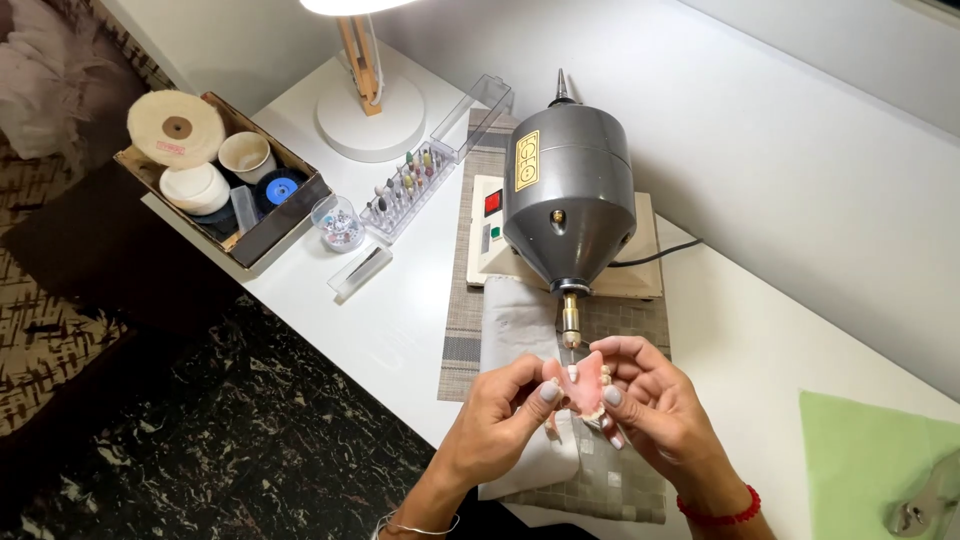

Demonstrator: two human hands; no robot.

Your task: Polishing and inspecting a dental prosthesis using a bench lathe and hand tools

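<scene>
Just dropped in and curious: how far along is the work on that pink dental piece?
Done: the denture is formed, pink base with teeth set. In hand: left hand and right hand both hold it up to the grey motor's spindle tip. Left: the buffing wheels sit in their box.

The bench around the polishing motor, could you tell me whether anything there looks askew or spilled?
Nothing is spilled. Only the box of buffing wheels looks odd: it hangs over the table's left edge. Both hands, left and right, hold the pink denture at the motor's spindle.
</scene>
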